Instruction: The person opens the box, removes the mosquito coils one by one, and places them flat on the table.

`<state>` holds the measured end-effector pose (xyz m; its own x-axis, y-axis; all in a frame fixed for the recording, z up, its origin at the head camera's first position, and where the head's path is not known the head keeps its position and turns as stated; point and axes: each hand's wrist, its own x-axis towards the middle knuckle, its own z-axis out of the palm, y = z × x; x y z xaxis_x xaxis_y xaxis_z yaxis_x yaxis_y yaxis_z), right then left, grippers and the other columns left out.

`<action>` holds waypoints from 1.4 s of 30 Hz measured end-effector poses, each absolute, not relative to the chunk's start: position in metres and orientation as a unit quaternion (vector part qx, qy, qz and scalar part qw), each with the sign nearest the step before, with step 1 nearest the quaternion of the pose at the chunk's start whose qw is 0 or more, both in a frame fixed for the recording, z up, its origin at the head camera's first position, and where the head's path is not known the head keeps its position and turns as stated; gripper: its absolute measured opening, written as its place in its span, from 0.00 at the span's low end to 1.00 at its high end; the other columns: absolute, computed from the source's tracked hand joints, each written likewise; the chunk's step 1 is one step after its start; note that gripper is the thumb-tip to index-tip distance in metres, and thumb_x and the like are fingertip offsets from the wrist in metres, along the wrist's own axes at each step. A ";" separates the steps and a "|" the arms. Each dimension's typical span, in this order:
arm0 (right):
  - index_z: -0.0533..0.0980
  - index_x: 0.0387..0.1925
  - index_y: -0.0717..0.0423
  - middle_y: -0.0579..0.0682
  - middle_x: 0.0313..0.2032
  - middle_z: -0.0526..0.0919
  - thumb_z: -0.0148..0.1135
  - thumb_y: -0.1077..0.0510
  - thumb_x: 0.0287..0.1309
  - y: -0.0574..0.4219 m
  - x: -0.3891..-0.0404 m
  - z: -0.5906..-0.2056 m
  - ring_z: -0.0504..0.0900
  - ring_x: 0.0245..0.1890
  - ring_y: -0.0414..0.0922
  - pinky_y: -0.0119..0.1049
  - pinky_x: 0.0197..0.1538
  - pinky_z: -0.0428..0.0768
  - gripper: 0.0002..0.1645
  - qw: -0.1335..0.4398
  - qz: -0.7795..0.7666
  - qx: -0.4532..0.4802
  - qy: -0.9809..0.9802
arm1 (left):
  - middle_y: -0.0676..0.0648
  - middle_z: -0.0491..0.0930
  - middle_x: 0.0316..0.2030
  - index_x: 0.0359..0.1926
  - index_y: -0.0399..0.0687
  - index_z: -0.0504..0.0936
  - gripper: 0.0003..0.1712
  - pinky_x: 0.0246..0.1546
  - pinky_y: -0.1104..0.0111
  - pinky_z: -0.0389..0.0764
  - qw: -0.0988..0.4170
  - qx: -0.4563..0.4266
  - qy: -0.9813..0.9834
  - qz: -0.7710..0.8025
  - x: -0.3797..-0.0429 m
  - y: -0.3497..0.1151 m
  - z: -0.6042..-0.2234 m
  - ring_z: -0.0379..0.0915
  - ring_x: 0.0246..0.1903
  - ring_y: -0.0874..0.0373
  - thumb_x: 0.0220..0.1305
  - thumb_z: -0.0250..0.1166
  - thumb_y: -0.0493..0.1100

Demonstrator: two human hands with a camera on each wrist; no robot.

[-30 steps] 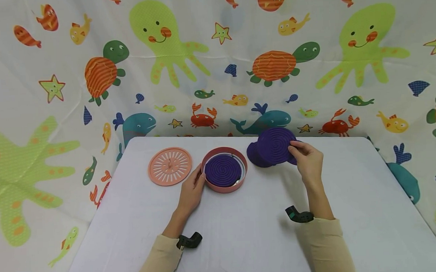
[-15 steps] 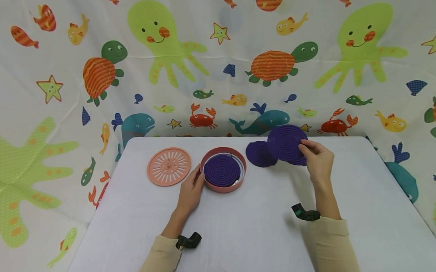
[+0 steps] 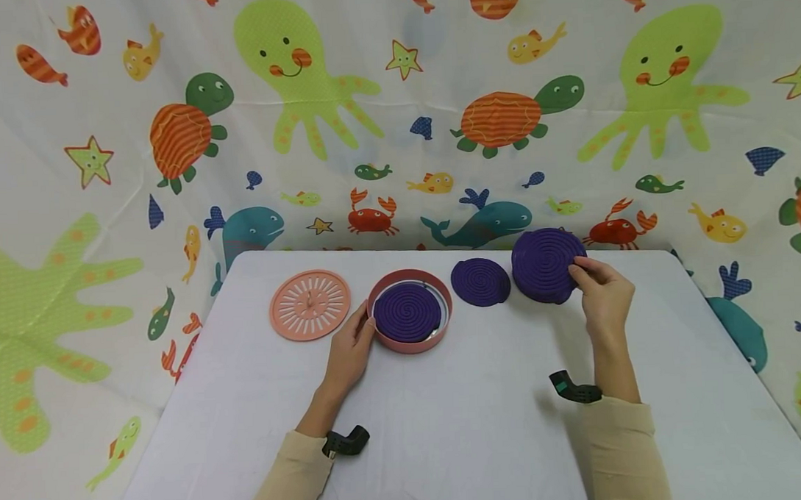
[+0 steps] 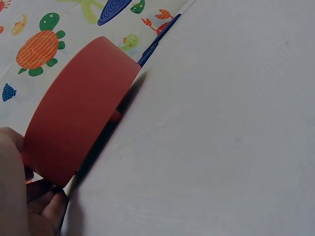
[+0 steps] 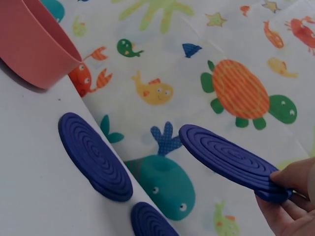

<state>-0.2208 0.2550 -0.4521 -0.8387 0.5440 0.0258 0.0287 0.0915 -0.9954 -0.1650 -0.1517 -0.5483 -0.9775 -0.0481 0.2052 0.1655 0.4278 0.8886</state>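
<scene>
In the head view my left hand [image 3: 349, 349] grips the left side of a round pink mosquito coil holder [image 3: 412, 348]. A purple mosquito coil [image 3: 408, 312] lies inside it; the left wrist view shows only the holder's outer wall [image 4: 81, 108], with fingers at its lower edge. My right hand [image 3: 606, 294] pinches the right edge of another purple mosquito coil [image 3: 545, 263], raised off the table. In the right wrist view, that held coil [image 5: 229, 152] is tilted, apart from one coil [image 5: 96, 157] on the table and another coil [image 5: 153, 221] partly cut off.
A pink slotted lid [image 3: 310, 305] lies on the white table [image 3: 459, 424], left of the holder. One coil [image 3: 480, 282] rests flat between the holder and the right hand. Behind the table's back edge hangs a cloth [image 3: 369, 96] printed with sea animals.
My right hand has moved right with its mosquito coil, uncovering the coil lying beside the holder. The left hand and the holder have stayed in place.
</scene>
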 end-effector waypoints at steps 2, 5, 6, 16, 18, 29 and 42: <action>0.85 0.47 0.62 0.35 0.33 0.83 0.70 0.63 0.59 0.257 -0.221 -0.452 0.81 0.33 0.32 0.13 0.36 0.79 0.14 0.202 0.644 -0.202 -0.709 | 0.44 0.71 0.70 0.73 0.44 0.67 0.29 0.70 0.62 0.71 0.099 -0.034 -0.839 -0.533 -0.165 -0.152 -0.548 0.67 0.70 0.54 0.77 0.53 0.50; 0.84 0.47 0.62 0.36 0.33 0.83 0.70 0.63 0.59 0.260 -0.221 -0.451 0.81 0.33 0.32 0.13 0.35 0.80 0.14 0.203 0.643 -0.206 -0.709 | 0.44 0.71 0.70 0.73 0.44 0.67 0.29 0.69 0.62 0.71 0.100 -0.034 -0.839 -0.534 -0.164 -0.152 -0.549 0.67 0.70 0.54 0.77 0.53 0.50; 0.84 0.48 0.62 0.36 0.33 0.83 0.69 0.63 0.59 0.261 -0.221 -0.450 0.81 0.33 0.32 0.13 0.36 0.80 0.14 0.203 0.644 -0.206 -0.708 | 0.44 0.71 0.70 0.73 0.44 0.67 0.29 0.69 0.61 0.71 0.101 -0.034 -0.839 -0.533 -0.164 -0.152 -0.549 0.67 0.70 0.54 0.77 0.53 0.50; 0.84 0.48 0.62 0.38 0.34 0.82 0.69 0.64 0.59 0.272 -0.221 -0.452 0.82 0.32 0.32 0.14 0.35 0.81 0.14 0.208 0.654 -0.227 -0.691 | 0.44 0.72 0.69 0.73 0.45 0.67 0.29 0.69 0.61 0.72 0.105 -0.035 -0.840 -0.532 -0.165 -0.152 -0.549 0.67 0.70 0.54 0.77 0.53 0.50; 0.84 0.48 0.61 0.38 0.34 0.82 0.69 0.63 0.60 0.275 -0.222 -0.452 0.82 0.33 0.32 0.14 0.36 0.81 0.14 0.207 0.653 -0.232 -0.691 | 0.44 0.72 0.69 0.73 0.45 0.68 0.29 0.69 0.60 0.72 0.108 -0.036 -0.840 -0.531 -0.165 -0.152 -0.550 0.68 0.70 0.53 0.77 0.53 0.50; 0.85 0.44 0.59 0.40 0.34 0.83 0.69 0.65 0.58 0.289 -0.220 -0.457 0.82 0.31 0.33 0.16 0.32 0.81 0.11 0.212 0.678 -0.253 -0.656 | 0.44 0.73 0.69 0.72 0.44 0.68 0.28 0.68 0.61 0.73 0.113 -0.040 -0.837 -0.534 -0.163 -0.152 -0.549 0.69 0.69 0.52 0.77 0.54 0.49; 0.86 0.39 0.55 0.39 0.33 0.82 0.69 0.66 0.58 0.308 -0.223 -0.460 0.81 0.30 0.34 0.16 0.32 0.81 0.07 0.219 0.680 -0.288 -0.638 | 0.44 0.73 0.69 0.73 0.44 0.68 0.28 0.68 0.60 0.73 0.114 -0.041 -0.838 -0.532 -0.163 -0.152 -0.549 0.69 0.69 0.52 0.77 0.54 0.49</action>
